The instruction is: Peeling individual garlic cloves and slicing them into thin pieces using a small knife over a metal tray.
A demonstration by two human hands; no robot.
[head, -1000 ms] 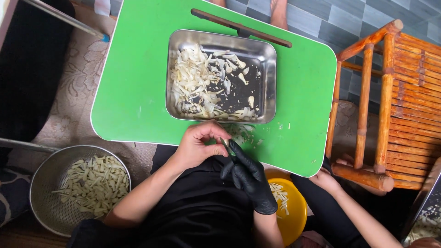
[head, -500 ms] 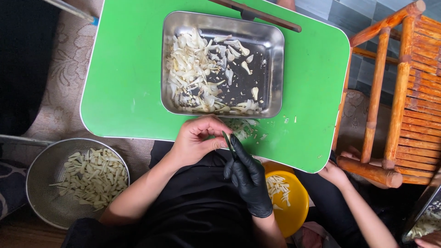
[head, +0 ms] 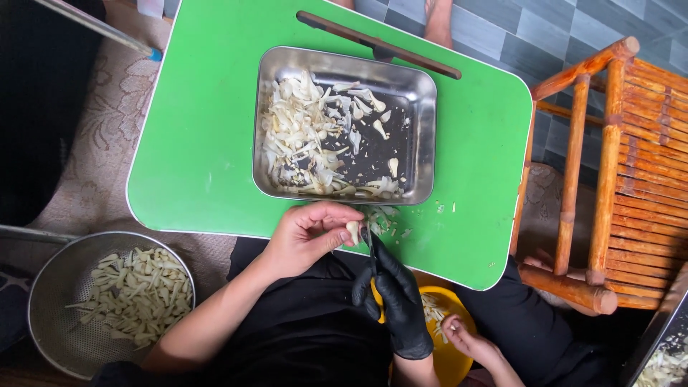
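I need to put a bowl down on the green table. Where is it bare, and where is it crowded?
The widest bare patch of the green table lies left of the metal tray, out to the left edge. A narrower strip runs right of the tray. The near edge is crowded: the left hand pinches a pale piece, the gloved right hand works a blade, and scraps lie there.

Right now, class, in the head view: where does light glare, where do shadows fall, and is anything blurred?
Head view: even, soft light; mild glare on the steel tray's rim; faint shadow under the bare left hand on the green table; the black-gloved right hand loses detail in darkness; focus sharp throughout, edges slightly bowed.
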